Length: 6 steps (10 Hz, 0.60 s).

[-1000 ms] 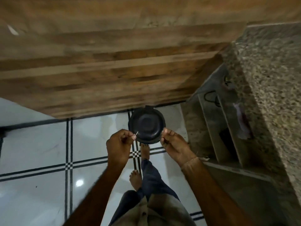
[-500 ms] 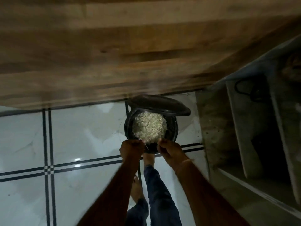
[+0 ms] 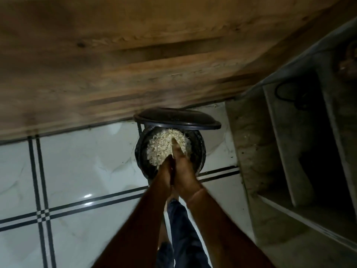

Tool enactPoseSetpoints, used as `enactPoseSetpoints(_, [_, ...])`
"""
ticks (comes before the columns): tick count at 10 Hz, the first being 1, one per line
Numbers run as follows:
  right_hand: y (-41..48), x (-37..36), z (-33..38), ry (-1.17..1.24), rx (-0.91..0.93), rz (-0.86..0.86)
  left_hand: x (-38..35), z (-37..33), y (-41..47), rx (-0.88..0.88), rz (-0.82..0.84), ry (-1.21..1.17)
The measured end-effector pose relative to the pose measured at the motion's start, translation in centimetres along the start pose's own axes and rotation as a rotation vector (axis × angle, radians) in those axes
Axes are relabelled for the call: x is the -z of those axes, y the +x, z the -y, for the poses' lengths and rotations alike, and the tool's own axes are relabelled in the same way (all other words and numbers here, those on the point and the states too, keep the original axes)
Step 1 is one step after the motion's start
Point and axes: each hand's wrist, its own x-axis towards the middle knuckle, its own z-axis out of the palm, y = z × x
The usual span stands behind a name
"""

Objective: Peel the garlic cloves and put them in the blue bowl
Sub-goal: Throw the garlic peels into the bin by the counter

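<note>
L hand [image 3: 165, 172] & R hand [image 3: 184, 168] over peel bin [image 3: 201, 151]; R fingers [image 3: 176, 147] straight, L's can't tell. Prob. binning skins [image 3: 159, 149]; next, more cloves.

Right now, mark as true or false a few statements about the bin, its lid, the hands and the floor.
1. The lid is raised off the bin. True.
2. The bin is empty. False: it is filled with pale shreds.
3. The left hand and right hand are pressed together over the bin. True.
4. The bin stands on a carpet. False: it stands on a white tiled floor with dark lines.
</note>
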Motion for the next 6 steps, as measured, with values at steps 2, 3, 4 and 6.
enactPoseSetpoints(2, [-9.6, 1.5, 2.7, -0.128, 0.115, 0.115, 0.0, -0.9, -10.0, -0.163, -0.022, 0.141])
enactPoseSetpoints(3, [-18.0, 2.2, 3.1, -0.208, 0.151, 0.143, 0.0, -2.4, -15.7, -0.266, -0.031, 0.227])
enactPoseSetpoints(4, [-25.9, 4.8, 2.4, -0.034, 0.244, 0.205, 0.0, -3.8, -21.6, -0.404, -0.072, 0.552])
enactPoseSetpoints(6, [-40.4, 12.8, 0.0, -0.064, 0.539, -0.029, -3.0, -0.6, -38.2, -0.800, -0.070, 0.959])
